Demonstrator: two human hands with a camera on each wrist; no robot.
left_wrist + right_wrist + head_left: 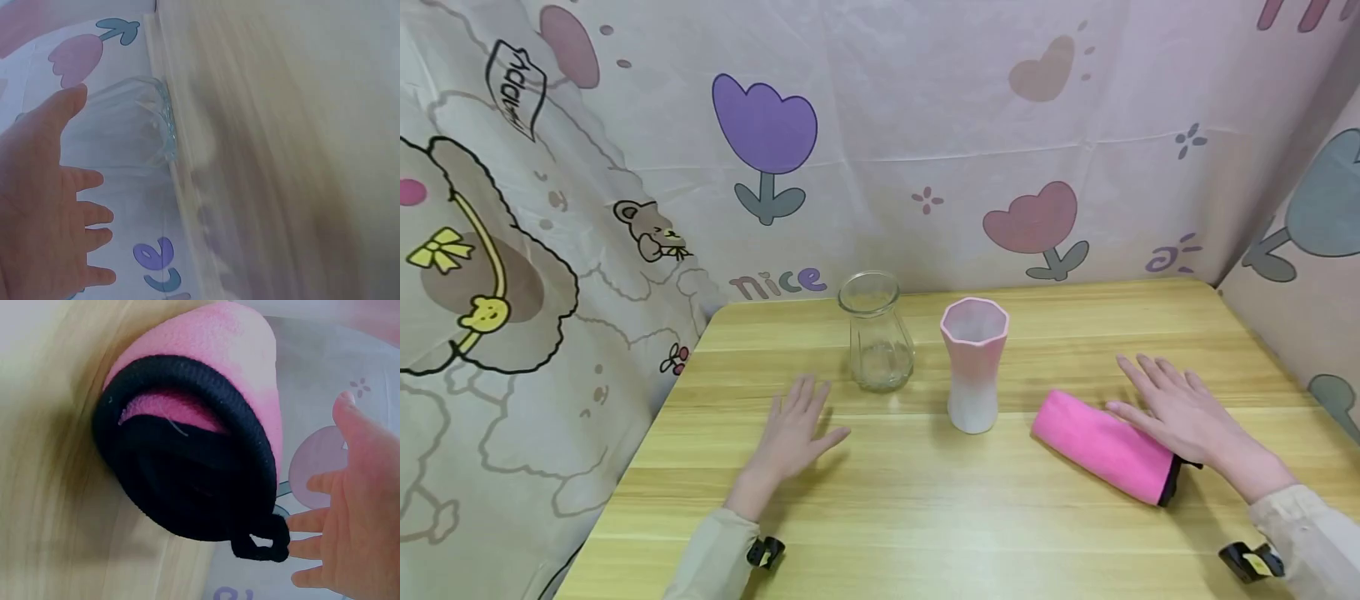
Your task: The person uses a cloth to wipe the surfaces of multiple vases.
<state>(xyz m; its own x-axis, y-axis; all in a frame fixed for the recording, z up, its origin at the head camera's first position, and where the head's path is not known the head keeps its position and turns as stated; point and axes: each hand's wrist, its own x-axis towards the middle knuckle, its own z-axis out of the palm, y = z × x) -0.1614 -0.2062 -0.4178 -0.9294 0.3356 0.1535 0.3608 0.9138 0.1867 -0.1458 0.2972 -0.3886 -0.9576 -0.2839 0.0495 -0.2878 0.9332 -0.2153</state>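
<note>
On the wooden table a clear glass vase [882, 354] with a wide rim stands upright towards the back. To its right is an upright pink-to-white vase [974, 367] with an angular rim. My left hand [793, 429] is spread open in front of the glass vase and holds nothing; the left wrist view has the glass vase [125, 128] beyond the thumb. A rolled pink cloth [1101, 446] with black edging lies on the right. My right hand [1176, 408], fingers extended, is over its right end. In the right wrist view the roll's black-edged end and hanging loop [265, 540] show beside the fingers.
A printed curtain [910, 150] hangs behind the table [895, 517] and down both sides. Black bands [765, 552] with small devices sit at both wrists, by the light sleeves.
</note>
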